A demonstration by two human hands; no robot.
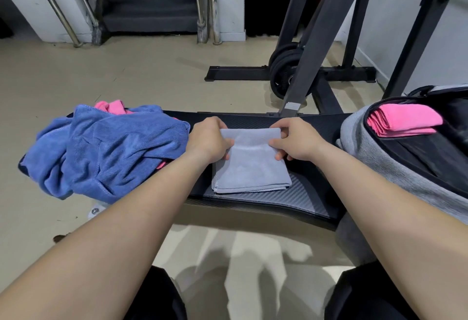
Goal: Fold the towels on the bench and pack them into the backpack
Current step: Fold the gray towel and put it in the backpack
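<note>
A grey towel point(250, 167), folded into a small rectangle, lies in the middle of the black bench point(286, 198). My left hand point(209, 140) pinches its far left corner and my right hand point(295, 140) pinches its far right corner, with the far edge lifted. On the bench's left end sits a crumpled blue towel point(109, 150), and a pink towel point(111, 105) peeks out behind it. The grey backpack point(395, 167) stands open at the right end, holding a folded pink towel point(402, 121).
A dark metal rack frame point(326, 33) with black weight plates point(283, 71) stands behind the bench. Beige floor point(101, 74) spreads to the left, with stairs point(149, 3) and steel handrails at the back. My dark-clad knees show at the bottom edge.
</note>
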